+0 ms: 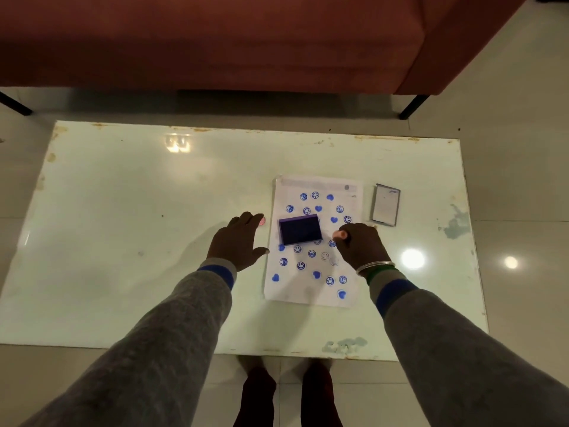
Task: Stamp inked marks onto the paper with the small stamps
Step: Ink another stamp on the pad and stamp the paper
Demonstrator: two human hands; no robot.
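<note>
A white sheet of paper [314, 272] lies on the pale table [138, 235], covered with several blue smiley and heart marks. A blue ink pad [300, 230] sits open on the middle of the sheet. My right hand [361, 246] is closed around a small pink stamp [339, 235], held just right of the pad over the paper. My left hand [238, 238] rests flat on the table left of the sheet, fingers spread. A second small pink stamp [262, 221] peeks out at its fingertips.
The ink pad's lid [385, 204] lies on the table right of the paper. A red sofa [246, 41] with black legs stands beyond the table's far edge. My feet [289, 392] show below the near edge on a tiled floor.
</note>
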